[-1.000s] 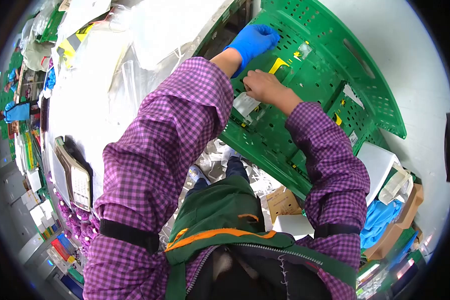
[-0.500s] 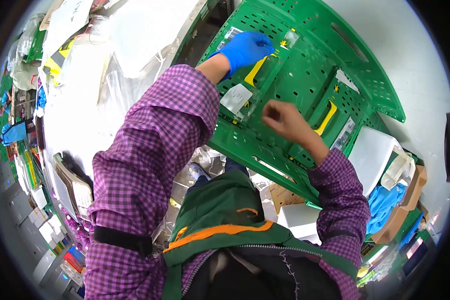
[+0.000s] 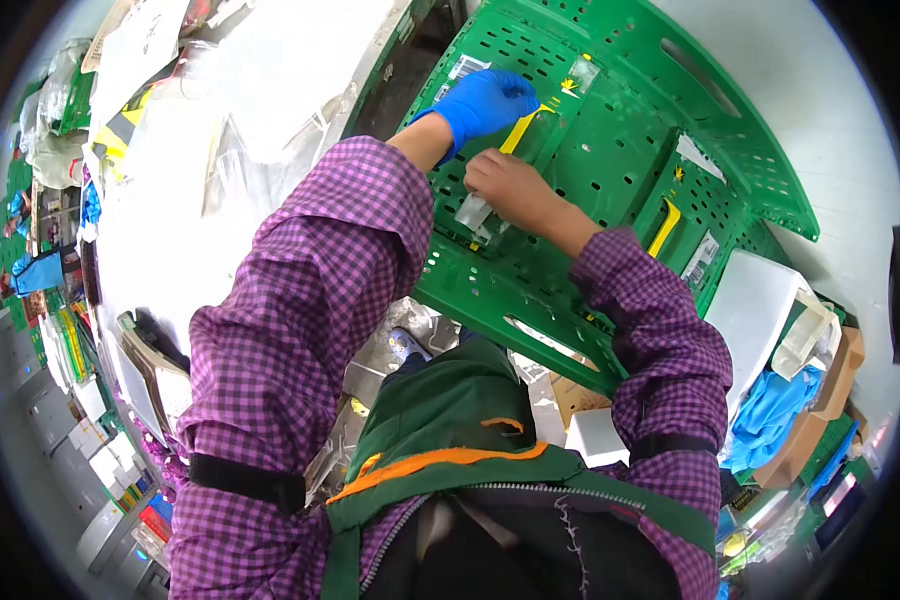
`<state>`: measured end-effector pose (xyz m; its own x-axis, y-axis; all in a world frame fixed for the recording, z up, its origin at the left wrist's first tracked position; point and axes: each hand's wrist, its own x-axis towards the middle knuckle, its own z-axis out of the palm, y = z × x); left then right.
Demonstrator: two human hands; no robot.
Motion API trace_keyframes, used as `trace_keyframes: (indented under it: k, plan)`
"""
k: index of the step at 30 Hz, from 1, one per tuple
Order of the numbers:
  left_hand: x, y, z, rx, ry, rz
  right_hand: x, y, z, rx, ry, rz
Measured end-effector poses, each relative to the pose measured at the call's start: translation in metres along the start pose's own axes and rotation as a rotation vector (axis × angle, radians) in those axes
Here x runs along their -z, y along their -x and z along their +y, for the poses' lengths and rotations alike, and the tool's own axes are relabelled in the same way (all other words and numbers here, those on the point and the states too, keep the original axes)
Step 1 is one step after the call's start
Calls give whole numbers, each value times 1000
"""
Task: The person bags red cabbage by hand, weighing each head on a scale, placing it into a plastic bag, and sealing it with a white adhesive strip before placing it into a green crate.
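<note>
The right hand is back, fingers pinching the clear label; the gloved left hand lies spread on the green crate.

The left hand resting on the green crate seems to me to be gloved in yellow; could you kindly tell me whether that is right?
Not quite: the head view shows the left hand gloved in blue, not yellow. It does rest on the green crate.

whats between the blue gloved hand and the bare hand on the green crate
Head view: a slanted yellow strip on the green crate lies between the left hand and the right hand.
</note>
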<state>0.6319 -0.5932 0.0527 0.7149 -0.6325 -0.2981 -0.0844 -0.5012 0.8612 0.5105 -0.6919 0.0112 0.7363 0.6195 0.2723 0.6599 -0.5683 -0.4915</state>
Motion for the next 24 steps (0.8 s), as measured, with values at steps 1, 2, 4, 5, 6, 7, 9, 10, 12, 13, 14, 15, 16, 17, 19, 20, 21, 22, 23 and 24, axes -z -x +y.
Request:
trace_keyframes:
  k: [1,2,4,5,6,7,9,10,12,13,14,15,16,17,19,20,21,22,23,24]
  plan:
    - [-2,1,-1,-1,1,4,5,4,-2,3,2,-2]
    - [-7,4,-4,18,-114,-42,15,13,-8,-21,-44,-118]
    - [-16,6,-14,36,-224,-88,36,28,-26,-48,-89,-237]
    - [-21,7,-23,37,-303,-143,49,34,-38,-100,-245,-232]
    - [-23,9,-26,38,-384,-200,57,42,-53,-155,-402,-223]
    - [-24,10,-24,34,-384,-201,59,53,-70,-164,-470,-247]
    - [-29,15,-16,12,-540,-164,74,68,-92,-410,-546,-204]
    - [-31,17,-13,1,-538,-166,75,75,-85,-417,-538,-202]
    - [-35,21,-10,14,-514,-97,68,94,-55,-857,-405,54]
    - [-39,25,-6,5,-512,-106,61,103,-40,-869,-400,59]
    - [-43,30,-3,10,-538,-61,55,110,-23,-974,-334,19]
    - [-47,33,1,17,-567,-11,53,115,-11,-1074,-269,-20]
    - [-51,37,4,-61,-591,49,55,113,-5,-1076,-269,-11]
    - [-54,40,8,-65,-599,47,57,110,0,-972,-43,84]
    - [-69,49,18,-60,-644,-37,61,122,-4,-885,184,180]
    - [-74,48,23,-76,-650,-34,65,129,0,-837,223,182]
    - [-82,50,27,-20,-697,-40,68,137,3,-785,257,176]
    - [-87,50,25,46,-744,-35,68,149,4,-833,215,173]
    - [-91,44,19,61,-751,-8,68,161,1,-918,224,191]
    - [-98,34,7,71,-740,46,68,170,-4,-986,226,211]
